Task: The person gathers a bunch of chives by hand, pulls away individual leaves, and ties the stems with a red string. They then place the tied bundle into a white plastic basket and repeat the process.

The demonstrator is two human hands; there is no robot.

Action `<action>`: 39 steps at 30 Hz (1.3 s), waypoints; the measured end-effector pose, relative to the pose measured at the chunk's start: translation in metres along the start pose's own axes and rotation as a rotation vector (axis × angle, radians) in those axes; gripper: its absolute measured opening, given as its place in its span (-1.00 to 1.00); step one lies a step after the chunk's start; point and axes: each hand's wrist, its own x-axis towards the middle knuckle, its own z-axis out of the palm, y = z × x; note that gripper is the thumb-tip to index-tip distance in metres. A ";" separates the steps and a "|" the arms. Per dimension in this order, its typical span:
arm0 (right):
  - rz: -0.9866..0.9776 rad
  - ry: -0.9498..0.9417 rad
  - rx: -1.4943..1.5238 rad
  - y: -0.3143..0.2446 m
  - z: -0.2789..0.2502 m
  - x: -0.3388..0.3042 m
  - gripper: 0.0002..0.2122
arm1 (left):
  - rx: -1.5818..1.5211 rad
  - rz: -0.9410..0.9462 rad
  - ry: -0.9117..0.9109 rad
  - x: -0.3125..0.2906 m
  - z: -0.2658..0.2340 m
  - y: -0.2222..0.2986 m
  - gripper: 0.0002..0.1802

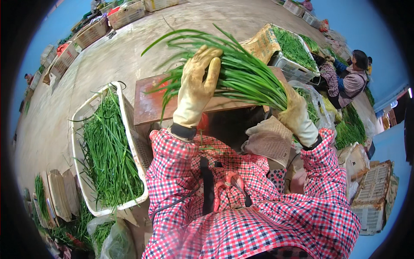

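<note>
Bunching step, I judge — right hand [297, 113] has its grip clamped on the chives [241, 73], left hand [197, 84] lies flat, fingers apart, smoothing them; next calls for evening the ends.

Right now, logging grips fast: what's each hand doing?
Left hand: open, flat against the bunch of green chives.
Right hand: closed on the bunch's base.
</note>
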 end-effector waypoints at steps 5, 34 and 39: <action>0.067 -0.015 0.208 -0.005 0.014 -0.010 -0.36 | -0.002 -0.094 -0.003 -0.016 -0.005 0.002 -0.70; 0.362 0.005 0.944 -0.088 0.127 -0.014 -0.42 | -0.379 -1.014 -0.233 -0.071 0.043 0.052 -0.53; 0.222 -0.205 0.613 -0.073 0.117 -0.017 -0.36 | -0.160 -0.610 -0.138 -0.090 0.041 0.032 -0.69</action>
